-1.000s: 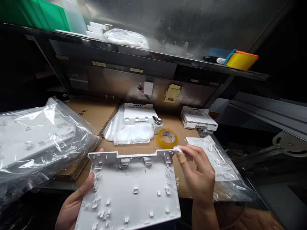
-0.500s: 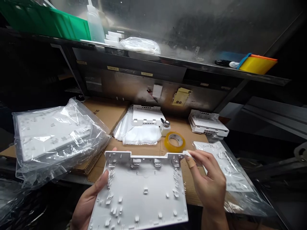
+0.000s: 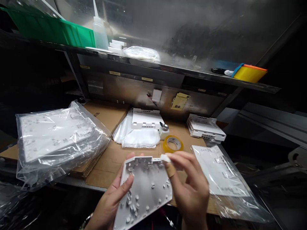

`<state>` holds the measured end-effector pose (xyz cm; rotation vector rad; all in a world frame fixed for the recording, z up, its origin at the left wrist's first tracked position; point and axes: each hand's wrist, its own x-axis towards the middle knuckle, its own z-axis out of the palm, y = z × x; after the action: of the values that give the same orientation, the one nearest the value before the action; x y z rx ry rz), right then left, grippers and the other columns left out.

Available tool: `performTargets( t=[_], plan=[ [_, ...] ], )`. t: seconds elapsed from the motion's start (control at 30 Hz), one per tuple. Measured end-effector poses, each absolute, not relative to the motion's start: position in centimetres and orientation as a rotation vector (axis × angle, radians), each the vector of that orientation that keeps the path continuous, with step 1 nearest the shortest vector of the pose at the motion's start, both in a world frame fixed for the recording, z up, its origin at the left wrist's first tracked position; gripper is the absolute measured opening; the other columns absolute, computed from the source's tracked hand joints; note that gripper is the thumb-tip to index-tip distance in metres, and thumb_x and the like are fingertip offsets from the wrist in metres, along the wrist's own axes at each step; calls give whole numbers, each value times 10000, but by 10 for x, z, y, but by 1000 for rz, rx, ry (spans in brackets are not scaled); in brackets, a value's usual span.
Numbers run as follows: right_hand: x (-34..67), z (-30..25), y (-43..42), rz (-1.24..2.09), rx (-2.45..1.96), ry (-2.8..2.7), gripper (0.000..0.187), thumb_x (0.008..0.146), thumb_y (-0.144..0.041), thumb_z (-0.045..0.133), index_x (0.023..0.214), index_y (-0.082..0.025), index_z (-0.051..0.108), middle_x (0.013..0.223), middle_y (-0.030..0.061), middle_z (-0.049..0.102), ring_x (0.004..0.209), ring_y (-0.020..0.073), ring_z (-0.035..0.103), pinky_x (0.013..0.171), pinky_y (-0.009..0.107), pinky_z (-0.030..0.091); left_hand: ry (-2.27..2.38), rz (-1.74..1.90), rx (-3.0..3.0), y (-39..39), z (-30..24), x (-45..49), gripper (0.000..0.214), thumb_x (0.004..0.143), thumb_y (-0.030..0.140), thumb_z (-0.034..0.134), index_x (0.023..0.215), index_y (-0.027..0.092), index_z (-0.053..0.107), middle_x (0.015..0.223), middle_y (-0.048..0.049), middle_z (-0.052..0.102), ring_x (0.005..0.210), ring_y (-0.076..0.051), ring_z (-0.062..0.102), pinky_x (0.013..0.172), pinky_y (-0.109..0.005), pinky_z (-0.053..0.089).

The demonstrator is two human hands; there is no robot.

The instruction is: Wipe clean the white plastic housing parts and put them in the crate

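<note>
My left hand (image 3: 112, 201) grips a white moulded plastic plate (image 3: 146, 188) by its left edge, thumb on its ribbed inner face. The plate is tilted and turned, its clips and pegs facing me. My right hand (image 3: 189, 188) is closed in a pinch on a small white piece (image 3: 165, 157) at the plate's top right corner; its index finger wears a tan bandage. Both hands hover over the cardboard-covered bench (image 3: 112, 159).
A bagged stack of white plates (image 3: 55, 134) lies left. Another bagged plate (image 3: 219, 171) lies right. Behind are a tape roll (image 3: 173, 143), empty bags under a white plate (image 3: 145, 119), a stack of white parts (image 3: 205, 126), and a shelf with a green bin (image 3: 52, 32) and yellow bin (image 3: 249, 72).
The plate has been rotated and tilted in my hands, so it now looks narrower. My right hand moved left with the small white piece, staying at the plate's top corner.
</note>
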<state>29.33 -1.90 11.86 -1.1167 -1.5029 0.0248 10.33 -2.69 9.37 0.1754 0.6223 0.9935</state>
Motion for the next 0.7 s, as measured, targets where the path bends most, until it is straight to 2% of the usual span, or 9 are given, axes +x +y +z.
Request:
performTargets(
  t=[0.07, 0.17, 0.37, 0.43, 0.57, 0.7],
  plan=[
    [275, 124, -17, 26, -1054, -1555, 277, 905, -78, 709, 1135, -232, 714, 1036, 35, 689, 965, 166, 664, 810, 299, 576, 635, 995, 176, -27, 101, 116, 878, 924, 224, 715, 1559, 564, 213, 1600, 77, 483, 1429, -245, 499, 1256, -379, 302],
    [268, 122, -12, -10, -1033, -1589, 271, 907, -65, 688, 1125, -225, 707, 1020, 38, 698, 942, 172, 675, 838, 318, 577, 630, 997, 217, -26, 104, 128, 777, 919, 250, 725, 1556, 489, 350, 1549, 38, 563, 1423, -253, 512, 1255, -370, 301],
    [276, 120, -7, -80, -1057, -1559, 248, 917, -71, 675, 1115, -215, 714, 1015, 52, 694, 960, 187, 678, 838, 323, 571, 593, 1005, 254, -23, 104, 139, 597, 915, 263, 733, 1462, 412, 546, 1550, 33, 565, 1406, -241, 536, 1254, -326, 291],
    [277, 121, -7, -109, -1043, -1602, 257, 916, -69, 678, 1123, -218, 712, 1018, 48, 700, 964, 184, 676, 854, 327, 562, 576, 1004, 246, -22, 105, 142, 650, 915, 264, 734, 1501, 409, 495, 1541, 19, 577, 1396, -245, 547, 1253, -337, 301],
    [298, 119, 2, -157, -1092, -1590, 250, 925, -105, 689, 1140, -226, 729, 1030, 47, 712, 977, 180, 669, 846, 323, 557, 597, 982, 211, -21, 107, 137, 855, 942, 232, 697, 1603, 476, 213, 1505, 2, 612, 1357, -250, 585, 1237, -400, 356],
    [352, 102, 36, -115, -1290, -1378, 203, 954, -336, 685, 1110, -225, 749, 1068, 60, 737, 978, 197, 675, 880, 347, 542, 671, 1035, 293, -16, 104, 110, 959, 930, 206, 716, 1625, 448, 100, 1463, -68, 645, 1314, -294, 620, 1204, -477, 407]
  ],
)
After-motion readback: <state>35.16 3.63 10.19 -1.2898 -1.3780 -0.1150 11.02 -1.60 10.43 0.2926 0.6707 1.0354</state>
